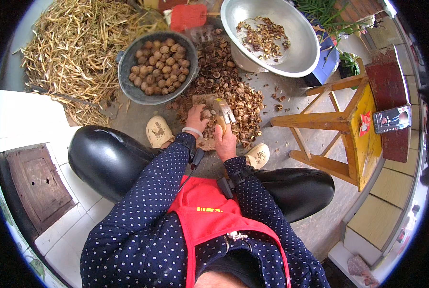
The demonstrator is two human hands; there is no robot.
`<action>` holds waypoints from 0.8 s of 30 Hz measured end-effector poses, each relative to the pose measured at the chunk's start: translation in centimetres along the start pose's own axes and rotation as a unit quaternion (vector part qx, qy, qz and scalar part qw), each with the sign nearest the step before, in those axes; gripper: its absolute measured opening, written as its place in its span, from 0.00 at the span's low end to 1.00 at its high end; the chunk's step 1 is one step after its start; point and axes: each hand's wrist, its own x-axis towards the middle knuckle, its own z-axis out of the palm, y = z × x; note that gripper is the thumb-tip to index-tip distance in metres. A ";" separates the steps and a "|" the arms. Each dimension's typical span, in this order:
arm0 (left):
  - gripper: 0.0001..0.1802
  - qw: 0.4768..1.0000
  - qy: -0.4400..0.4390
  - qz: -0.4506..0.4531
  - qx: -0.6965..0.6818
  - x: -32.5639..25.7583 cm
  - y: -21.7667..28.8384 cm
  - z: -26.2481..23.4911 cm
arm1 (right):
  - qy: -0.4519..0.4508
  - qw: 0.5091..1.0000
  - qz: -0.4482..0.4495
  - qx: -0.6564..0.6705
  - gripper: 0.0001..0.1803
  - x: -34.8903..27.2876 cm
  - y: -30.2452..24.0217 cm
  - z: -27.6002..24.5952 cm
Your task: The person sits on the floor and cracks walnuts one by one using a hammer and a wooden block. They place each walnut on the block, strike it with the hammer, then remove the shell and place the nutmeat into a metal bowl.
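While I sit low with my knees apart, my left hand (195,117) rests on a small wooden block (205,103) on the floor, and its fingers (200,114) are curled around a walnut (206,114) to keep it on the block. My right hand (225,141) is closed tight around the handle of a chopper (222,111). Its flat metal blade sits just beside the walnut, right over the block.

A big heap of broken walnut shells (229,81) lies on the floor behind the block and touches it. To the left of the heap is a dark round basin (128,86) full of whole walnuts. Farther back is a shiny metal bowl (301,57) with bits of nut in it. A pile of dry yellow pods (75,53) lies on the far left. A wooden stool (341,129) lies tipped on its side to my right. My two pale shoes (158,131) stand on each side of the block.
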 end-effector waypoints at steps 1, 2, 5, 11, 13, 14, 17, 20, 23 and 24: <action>0.33 0.999 0.005 0.015 0.030 0.0 0.0 0.1 | 0.003 1.000 0.000 0.013 0.20 0.0 0.0 0.0; 0.34 0.998 -0.004 0.019 0.059 0.0 0.0 0.2 | 0.008 0.999 -0.007 0.031 0.20 0.0 0.0 0.0; 0.35 1.000 0.015 -0.015 0.010 0.0 0.2 0.2 | -0.037 0.997 0.045 -0.055 0.22 -0.4 0.3 0.3; 0.33 0.998 -0.032 -0.048 0.016 0.2 0.2 -0.4 | -0.085 0.987 0.075 -0.116 0.23 -0.3 0.6 0.3; 0.32 0.996 -0.030 0.022 0.082 0.1 0.2 -0.5 | -0.054 0.993 0.067 -0.080 0.23 0.2 0.4 0.1; 0.31 0.997 -0.024 0.020 0.072 0.2 0.3 -0.5 | -0.036 0.994 0.071 -0.074 0.23 0.4 0.4 -0.1; 0.27 0.999 -0.024 0.000 0.039 0.3 0.8 -0.7 | 0.010 0.997 0.066 -0.045 0.22 0.8 0.4 -0.4; 0.21 1.000 0.003 -0.015 -0.009 0.4 1.5 -0.9 | 0.031 0.996 0.083 0.002 0.22 0.8 0.6 -0.5; 0.20 0.999 0.009 -0.024 -0.020 0.4 1.7 -1.0 | 0.046 0.995 0.084 0.011 0.23 0.9 0.8 -0.5; 0.20 0.999 0.011 -0.020 -0.031 0.3 1.6 -1.0 | 0.049 0.995 0.084 0.017 0.23 0.9 0.8 -0.6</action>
